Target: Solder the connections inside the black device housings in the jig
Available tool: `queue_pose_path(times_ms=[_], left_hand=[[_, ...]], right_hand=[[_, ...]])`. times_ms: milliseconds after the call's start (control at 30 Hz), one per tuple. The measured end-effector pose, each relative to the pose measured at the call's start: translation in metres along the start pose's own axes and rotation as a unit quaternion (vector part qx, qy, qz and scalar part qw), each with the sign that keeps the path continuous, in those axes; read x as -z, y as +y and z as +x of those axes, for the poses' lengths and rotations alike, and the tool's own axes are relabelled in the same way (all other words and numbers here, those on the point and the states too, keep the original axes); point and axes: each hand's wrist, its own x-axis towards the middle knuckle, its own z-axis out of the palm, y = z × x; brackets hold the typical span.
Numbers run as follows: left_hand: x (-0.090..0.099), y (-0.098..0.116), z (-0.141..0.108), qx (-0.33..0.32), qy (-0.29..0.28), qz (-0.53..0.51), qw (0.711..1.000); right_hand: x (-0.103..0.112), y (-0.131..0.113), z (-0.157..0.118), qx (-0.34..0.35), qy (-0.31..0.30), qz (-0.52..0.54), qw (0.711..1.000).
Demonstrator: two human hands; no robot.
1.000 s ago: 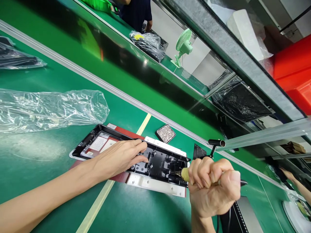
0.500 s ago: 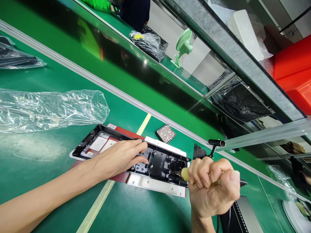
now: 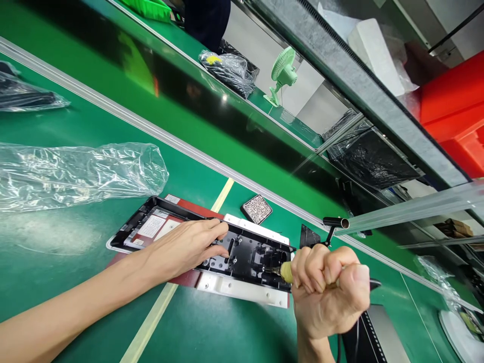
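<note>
A long black plastic housing (image 3: 247,252) lies open side up in a fixture with white side rails (image 3: 242,290) on a dark red base. Across its middle rests my left hand (image 3: 206,242), with thumb and fingers apart, steadying it. My right hand (image 3: 328,290) is closed in a fist around the yellow handle of a soldering iron (image 3: 286,272). The iron's thin metal tip reaches into the right end of the housing, near small posts; exact contact is too small to tell. A dark cord hangs below this hand.
Beyond the fixture lies a small speckled block (image 3: 257,209). A clear plastic bag (image 3: 83,174) spreads over the green table on the left. A metal ledge (image 3: 124,118) runs behind, and a black tube on a bracket (image 3: 336,223) stands right. Further back is a green fan (image 3: 283,70).
The whole view has shifted very slightly. Both hands, the soldering iron and the housing keep nearly the same places relative to each other.
</note>
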Motion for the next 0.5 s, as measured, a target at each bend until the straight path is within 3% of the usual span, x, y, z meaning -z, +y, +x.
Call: queue_pose_path(times_ms=[200, 500], left_hand=[[-0.0001, 0.0011, 0.0009, -0.007, 0.009, 0.009, 1.0], [0.001, 0.0022, 0.0011, 0.009, -0.02, 0.024, 0.999]], right_hand=[[-0.0018, -0.0006, 0.0004, 0.002, 0.008, -0.01, 1.0], [-0.0001, 0.0008, -0.0011, -0.001, 0.018, -0.005, 1.0]])
